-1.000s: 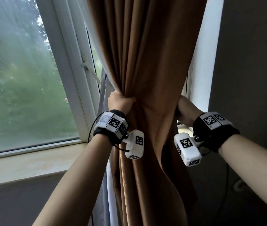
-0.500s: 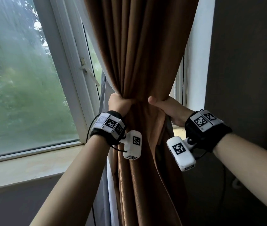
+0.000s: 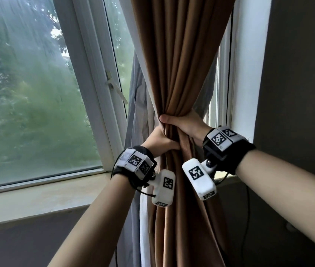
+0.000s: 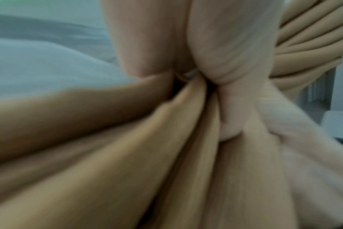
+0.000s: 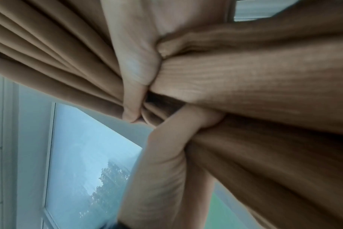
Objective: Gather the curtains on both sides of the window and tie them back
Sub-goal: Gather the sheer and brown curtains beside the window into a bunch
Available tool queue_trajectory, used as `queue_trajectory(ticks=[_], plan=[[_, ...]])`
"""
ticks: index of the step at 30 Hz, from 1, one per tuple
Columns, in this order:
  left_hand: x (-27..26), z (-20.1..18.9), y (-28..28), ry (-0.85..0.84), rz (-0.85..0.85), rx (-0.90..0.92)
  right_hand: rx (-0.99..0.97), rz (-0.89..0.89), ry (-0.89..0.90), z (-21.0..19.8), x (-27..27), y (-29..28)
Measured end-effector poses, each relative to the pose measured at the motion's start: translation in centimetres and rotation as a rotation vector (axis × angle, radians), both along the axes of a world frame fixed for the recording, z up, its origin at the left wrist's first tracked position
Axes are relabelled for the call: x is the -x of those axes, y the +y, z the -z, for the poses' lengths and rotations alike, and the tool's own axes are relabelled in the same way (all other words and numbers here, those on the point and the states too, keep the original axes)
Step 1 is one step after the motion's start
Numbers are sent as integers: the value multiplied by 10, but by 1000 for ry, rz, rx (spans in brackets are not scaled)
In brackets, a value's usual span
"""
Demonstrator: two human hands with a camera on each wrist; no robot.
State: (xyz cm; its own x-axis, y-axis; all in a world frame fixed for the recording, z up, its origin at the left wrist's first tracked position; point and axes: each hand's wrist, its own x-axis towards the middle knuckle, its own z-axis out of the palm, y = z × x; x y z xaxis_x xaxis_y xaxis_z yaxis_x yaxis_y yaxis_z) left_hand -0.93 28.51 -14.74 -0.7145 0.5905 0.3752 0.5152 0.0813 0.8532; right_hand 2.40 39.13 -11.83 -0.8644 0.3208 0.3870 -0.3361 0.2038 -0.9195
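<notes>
Gathering step: my left hand [image 3: 160, 140] and right hand [image 3: 183, 124] both clench the curtain [image 3: 181, 64], right at 1 o'clock of left. Next I need a tie; none visible.

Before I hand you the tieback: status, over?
Left hand and right hand both grip the brown curtain, bunched tight. No tieback visible. Grey sheer hangs behind.

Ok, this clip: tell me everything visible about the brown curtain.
The brown curtain is a matte, heavy-looking fabric hanging at the window's right side in long vertical pleats. It is bunched into a narrow waist, flaring above and below. The left hand and right hand both grip that waist, right slightly higher. No tie-back shows. A pale sheer hangs behind it.
</notes>
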Motion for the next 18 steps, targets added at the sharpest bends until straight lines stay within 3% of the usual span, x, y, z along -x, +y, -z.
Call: queue_trajectory(ticks=[7, 12, 18], plan=[[-11, 7, 4, -204, 52, -110, -13, 303, -37, 2, 13, 2], [-11, 1, 1, -312, 213, -199, -33, 460, -88, -2, 11, 9], [-1, 19, 2, 7, -84, -204, -30, 388, -77, 0, 8, 1]])
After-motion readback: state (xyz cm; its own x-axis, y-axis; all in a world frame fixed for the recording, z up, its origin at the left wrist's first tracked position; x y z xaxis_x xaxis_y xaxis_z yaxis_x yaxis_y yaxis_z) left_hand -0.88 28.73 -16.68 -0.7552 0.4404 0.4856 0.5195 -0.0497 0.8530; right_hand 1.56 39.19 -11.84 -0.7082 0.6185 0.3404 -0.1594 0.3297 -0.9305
